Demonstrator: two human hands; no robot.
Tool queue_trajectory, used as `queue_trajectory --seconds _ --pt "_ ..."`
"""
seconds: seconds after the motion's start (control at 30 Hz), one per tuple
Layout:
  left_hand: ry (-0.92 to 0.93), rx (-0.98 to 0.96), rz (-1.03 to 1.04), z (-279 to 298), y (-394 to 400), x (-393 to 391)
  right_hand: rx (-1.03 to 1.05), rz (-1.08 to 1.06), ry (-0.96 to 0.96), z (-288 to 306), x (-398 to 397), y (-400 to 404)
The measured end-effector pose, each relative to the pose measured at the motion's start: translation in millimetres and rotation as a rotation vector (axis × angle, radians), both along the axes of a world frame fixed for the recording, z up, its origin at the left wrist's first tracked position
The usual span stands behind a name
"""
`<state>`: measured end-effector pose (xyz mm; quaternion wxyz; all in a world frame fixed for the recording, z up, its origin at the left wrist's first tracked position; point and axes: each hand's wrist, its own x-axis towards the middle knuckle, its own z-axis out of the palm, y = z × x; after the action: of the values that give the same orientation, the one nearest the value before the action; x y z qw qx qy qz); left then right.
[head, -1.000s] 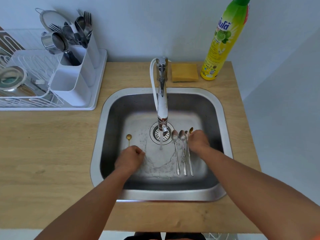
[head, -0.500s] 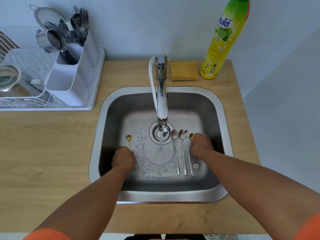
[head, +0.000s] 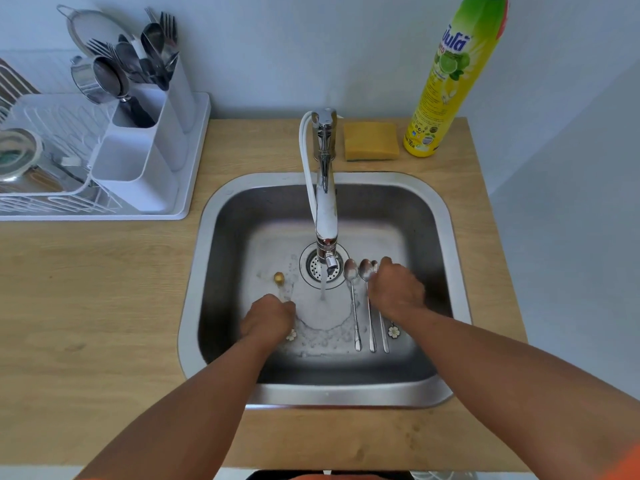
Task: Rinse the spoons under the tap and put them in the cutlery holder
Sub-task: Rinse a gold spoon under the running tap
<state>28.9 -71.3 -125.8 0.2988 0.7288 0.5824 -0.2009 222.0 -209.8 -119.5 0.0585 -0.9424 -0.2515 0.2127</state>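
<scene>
Water runs from the tap into the steel sink. Left of the stream lies a small gold spoon with a flower end. My left hand covers its handle with curled fingers that pinch it. Right of the drain lie two silver spoons side by side, with a third thin one beside them. My right hand curls over a second flower-ended spoon, whose bowl is hidden. Both spoons stay on the sink floor. The white cutlery holder stands at the back left.
The holder sits in a white dish rack and contains forks, spoons and a metal cup. A yellow sponge and a tall dish soap bottle stand behind the sink. Wooden counter surrounds the sink.
My left hand slid left from beside the stream onto the gold spoon's handle. My right hand shifted slightly down and closed over the rightmost spoon. The spoons have not moved.
</scene>
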Motion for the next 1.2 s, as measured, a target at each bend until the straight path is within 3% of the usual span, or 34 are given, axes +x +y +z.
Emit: queue_trajectory --seconds 0.13,0.3,0.4,0.53,0.67,0.83,1.2 --pt "-0.117 -0.041 0.0 7.4 -20.9 17.8 0.155 -0.007 0.028 15.2 -28.2 17.7" --pt "-0.197 -0.057 -0.058 14.9 -41.7 31.3 0.308 -0.154 0.632 10.3 -56.0 32.9" --pt "-0.174 -0.037 -0.108 14.2 -46.5 30.3 0.365 -0.233 0.777 4.7 -62.9 34.1" --pt "-0.277 -0.123 -0.054 10.9 -45.5 19.8 0.377 -0.282 0.781 0.9 -62.3 27.0" --pt "-0.498 -0.314 0.309 3.0 -38.1 14.8 0.385 -0.271 0.74 3.6 -63.3 19.1" --pt "-0.677 -0.507 0.581 -4.0 -26.9 26.5 0.388 -0.245 0.74 3.4 -71.4 13.4" --pt "-0.762 -0.42 0.801 -5.3 -35.1 46.4 0.437 -0.211 0.685 12.9 -67.6 10.8"
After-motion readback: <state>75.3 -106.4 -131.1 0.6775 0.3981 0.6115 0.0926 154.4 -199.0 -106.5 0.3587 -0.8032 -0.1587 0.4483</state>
